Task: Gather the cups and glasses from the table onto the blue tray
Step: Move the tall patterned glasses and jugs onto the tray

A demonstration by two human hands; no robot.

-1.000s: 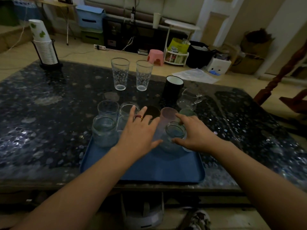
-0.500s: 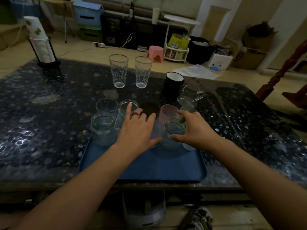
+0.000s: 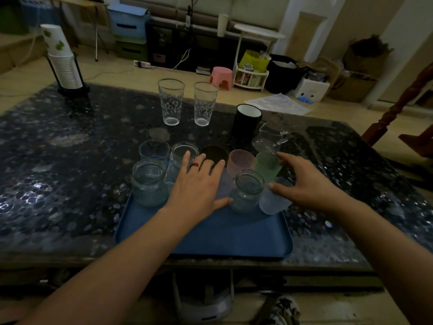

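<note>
Because the vessels already gathered crowd the far half of the blue tray (image 3: 210, 240), its near half lies bare, seemingly kept for what remains. On the tray, back row: two clear tumblers (image 3: 154, 150), a dark cup (image 3: 215, 153), a pink cup (image 3: 241, 160), a green cup (image 3: 268, 164). Front row: a ribbed glass jar at the left (image 3: 147, 182), a second ribbed jar (image 3: 248, 191), and a frosted pale cup (image 3: 275, 200) at the right rim (whether it stands wholly inside the rim cannot be told). Left hand (image 3: 199, 184): palm down, fingers spread flat over the middle of the cluster, closed on nothing; what lies beneath it is hidden. Right hand (image 3: 304, 181): fingers splayed loosely open, hovering just beside the green and frosted cups, gripping neither; probably steadying or nudging the group tighter. Still on the table (image 3: 58, 160), beyond the tray: two tall patterned glasses (image 3: 172, 102), a black mug (image 3: 247, 123), a small clear pitcher (image 3: 269, 137). Not counted: the stack of paper cups in its holder (image 3: 63, 62), at the far left corner.
</note>
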